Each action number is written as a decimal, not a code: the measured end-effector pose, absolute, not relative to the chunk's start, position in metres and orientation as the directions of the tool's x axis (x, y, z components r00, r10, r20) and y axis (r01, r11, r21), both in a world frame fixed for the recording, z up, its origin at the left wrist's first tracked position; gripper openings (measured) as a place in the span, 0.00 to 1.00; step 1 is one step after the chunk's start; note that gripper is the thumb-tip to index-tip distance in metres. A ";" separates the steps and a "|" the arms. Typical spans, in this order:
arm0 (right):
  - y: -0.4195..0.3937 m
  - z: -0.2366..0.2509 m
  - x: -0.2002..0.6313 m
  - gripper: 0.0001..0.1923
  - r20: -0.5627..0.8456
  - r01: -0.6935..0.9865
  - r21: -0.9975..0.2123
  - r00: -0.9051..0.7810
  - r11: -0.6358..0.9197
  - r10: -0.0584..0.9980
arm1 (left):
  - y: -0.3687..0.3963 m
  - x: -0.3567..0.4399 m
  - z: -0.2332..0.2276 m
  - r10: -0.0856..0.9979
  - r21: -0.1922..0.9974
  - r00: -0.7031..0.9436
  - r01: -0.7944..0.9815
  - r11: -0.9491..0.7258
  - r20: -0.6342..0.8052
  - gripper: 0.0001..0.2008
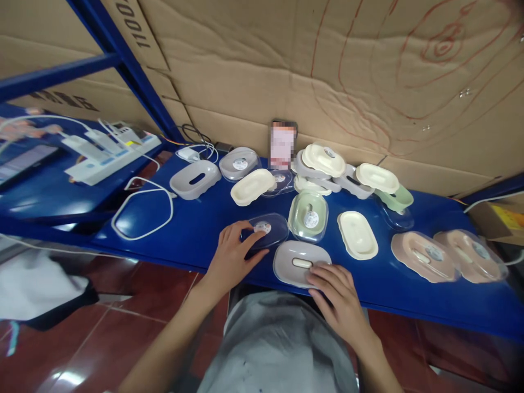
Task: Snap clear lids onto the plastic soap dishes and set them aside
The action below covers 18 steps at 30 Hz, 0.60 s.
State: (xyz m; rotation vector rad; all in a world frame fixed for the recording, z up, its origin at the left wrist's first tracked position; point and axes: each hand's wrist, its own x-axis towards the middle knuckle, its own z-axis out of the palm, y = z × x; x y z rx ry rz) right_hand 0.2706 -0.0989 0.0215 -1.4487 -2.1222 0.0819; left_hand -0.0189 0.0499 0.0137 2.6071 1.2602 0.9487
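My left hand (pixel 235 252) reaches over the left end of a clear lid (pixel 276 232) with a round sticker; the lid lies on the blue table. Its thumb and index finger are spread apart, the fingertips at the lid. At the table's front edge is a grey soap dish (pixel 286 262) with a small white oblong piece (pixel 302 263) in its middle. My right hand (pixel 338 292) holds this dish by its right end, fingers over the rim and thumb at the near side. A green soap dish (pixel 305 202) under a clear lid stands just behind.
A cream tray (pixel 358 234) lies to the right, beyond it two lidded pink dishes (pixel 426 256). Stacked cream and grey parts (pixel 323 159) stand behind, near a phone (pixel 282 144). Left are a white cable (pixel 143 237) and a power strip (pixel 110 158). Cardboard (pixel 245 65) forms the back wall.
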 end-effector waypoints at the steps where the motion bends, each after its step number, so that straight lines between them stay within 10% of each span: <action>1: -0.097 0.022 0.268 0.14 0.422 0.837 -0.354 -0.255 0.417 0.870 | 0.048 -0.020 0.014 0.742 0.370 0.455 0.661 -0.652 0.493 0.15; 8: -0.083 0.025 0.247 0.15 0.465 0.844 -0.348 -0.222 0.408 0.857 | 0.034 -0.027 0.024 0.815 0.624 0.225 0.546 -0.559 0.534 0.14; 18: -0.054 0.030 0.279 0.29 0.296 0.906 -0.331 -0.166 0.264 0.941 | 0.034 -0.018 0.023 0.758 0.563 0.313 0.523 -0.640 0.572 0.14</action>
